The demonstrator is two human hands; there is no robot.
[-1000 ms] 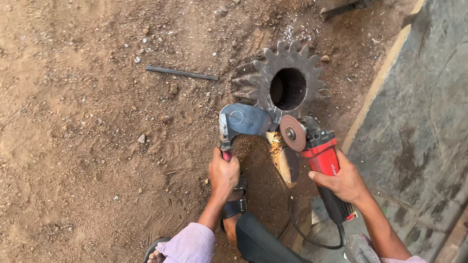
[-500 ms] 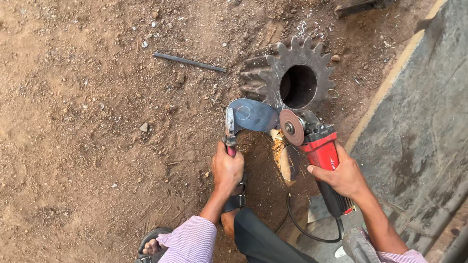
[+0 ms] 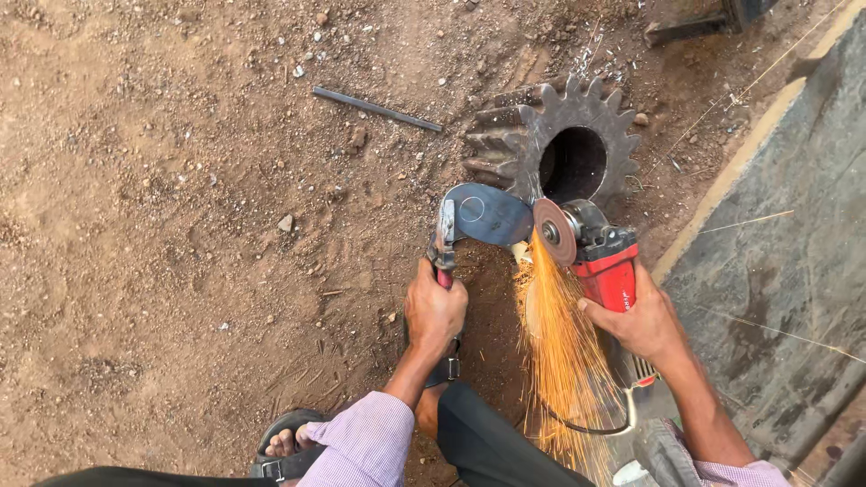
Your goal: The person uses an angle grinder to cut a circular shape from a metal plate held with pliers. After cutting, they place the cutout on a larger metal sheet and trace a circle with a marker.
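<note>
Even, soft daylight, sharp focus; the sparks (image 3: 559, 361) glow and streak.

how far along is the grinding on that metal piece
Done: the plate is clamped in locking pliers held by the left hand. In hand: the right hand runs the red angle grinder, disc on the plate's edge, sparks flying. What is left cannot be judged.

Near my left hand (image 3: 435, 311) I see a smooth grey metal plate (image 3: 487, 215); the grinder (image 3: 606, 271) body's glossy red plastic, and the gear (image 3: 564, 149) beyond is rough, rusty metal.
</note>
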